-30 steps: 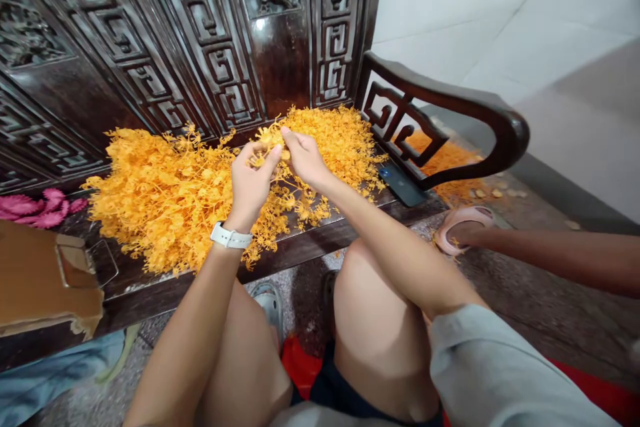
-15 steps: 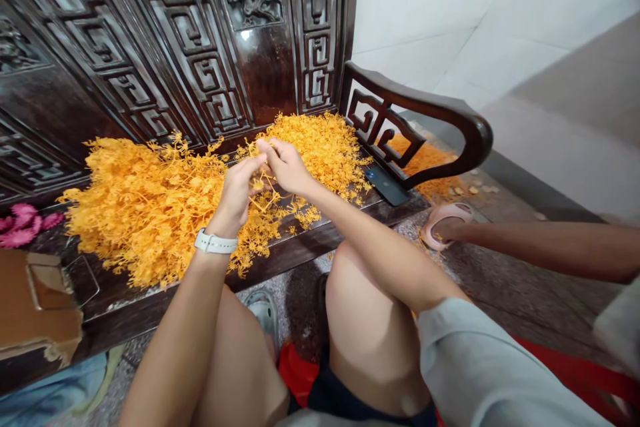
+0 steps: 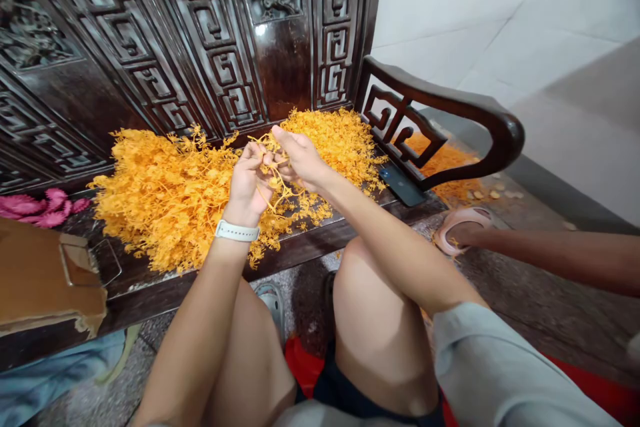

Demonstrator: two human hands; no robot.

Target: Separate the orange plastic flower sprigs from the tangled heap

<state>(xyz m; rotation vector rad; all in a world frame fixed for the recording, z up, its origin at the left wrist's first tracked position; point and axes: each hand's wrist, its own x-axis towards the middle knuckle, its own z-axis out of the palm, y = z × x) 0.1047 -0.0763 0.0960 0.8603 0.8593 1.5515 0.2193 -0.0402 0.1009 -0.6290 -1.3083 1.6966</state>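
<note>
A large heap of orange artificial sprigs (image 3: pixel 165 200) lies on the dark wooden bench, left of my hands. A second orange pile (image 3: pixel 340 147) sits behind and to the right of them. My left hand (image 3: pixel 249 180), below which is a pale watch (image 3: pixel 237 231), has its fingers closed on an orange sprig (image 3: pixel 274 181). Close beside it, my right hand (image 3: pixel 303 159) also grips the sprig, its thumb raised and its other fingers curled, partly hidden behind it. Thin orange stems run between the two hands and hang below them.
A dark phone (image 3: pixel 403 185) lies on the bench beside the carved armrest (image 3: pixel 450 103). Pink flowers (image 3: pixel 50 208) and a torn cardboard box (image 3: pixel 45 273) are at the left. Another person's foot in a pink shoe (image 3: pixel 463 230) is at the right, near orange pieces (image 3: pixel 445 167) on the floor.
The view has shifted, so the scene sits further right. My left fingers have curled in around the sprig, my right hand has turned with its thumb up, and more stems show between them.
</note>
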